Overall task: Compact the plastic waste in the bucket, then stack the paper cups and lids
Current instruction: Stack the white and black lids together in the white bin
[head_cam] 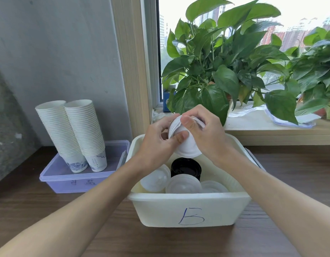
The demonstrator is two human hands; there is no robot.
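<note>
We hold a white stack of nested round plastic lids point(185, 147) in both hands, tilted and lifted just above the back half of the cream rectangular plastic bucket point(188, 198) that bears a blue hand-drawn "B" on its front wall. Our left hand point(156, 145) grips the stack from the left, thumb pressed across its smooth face, and our right hand point(207, 134) curls over it from the right, thumb on the ridged upper edge; the two hands are close together, both clamped on the same stack. Inside the bucket, directly below the held stack, stands a black stack of round lids point(185, 168), and in front of it lie three translucent white domed lids point(183, 183) side by side against the near wall. The bucket sits on a dark wooden table point(104, 229). To its left, just beside it, is a lilac plastic lidded box point(67, 179), and on that box stand two tall stacks of white paper cups point(73, 130), mouths up, touching each other and leaning slightly left. Green leafy potted plants point(216, 62) fill the windowsill behind.
</note>
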